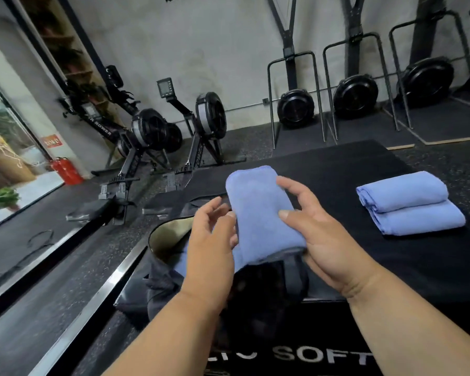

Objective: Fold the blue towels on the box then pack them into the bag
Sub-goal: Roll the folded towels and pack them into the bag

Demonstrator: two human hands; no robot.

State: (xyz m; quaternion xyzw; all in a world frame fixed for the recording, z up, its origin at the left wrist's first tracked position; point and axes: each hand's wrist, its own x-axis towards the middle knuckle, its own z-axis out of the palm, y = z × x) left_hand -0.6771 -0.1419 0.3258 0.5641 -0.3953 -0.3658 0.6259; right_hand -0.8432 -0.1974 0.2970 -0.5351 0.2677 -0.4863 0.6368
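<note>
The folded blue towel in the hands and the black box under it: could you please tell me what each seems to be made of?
The folded blue towel looks like soft, matte microfibre or terry cloth: fuzzy nap, rounded folds. The black box seems padded, covered in matte black vinyl or similar; white lettering on its front reads "SOFT". Its core is not visible.

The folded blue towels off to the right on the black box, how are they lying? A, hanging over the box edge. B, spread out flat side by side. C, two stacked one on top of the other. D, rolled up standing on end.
C: the two folded towels lie one on top of the other on the black box, apart from both hands.
</note>
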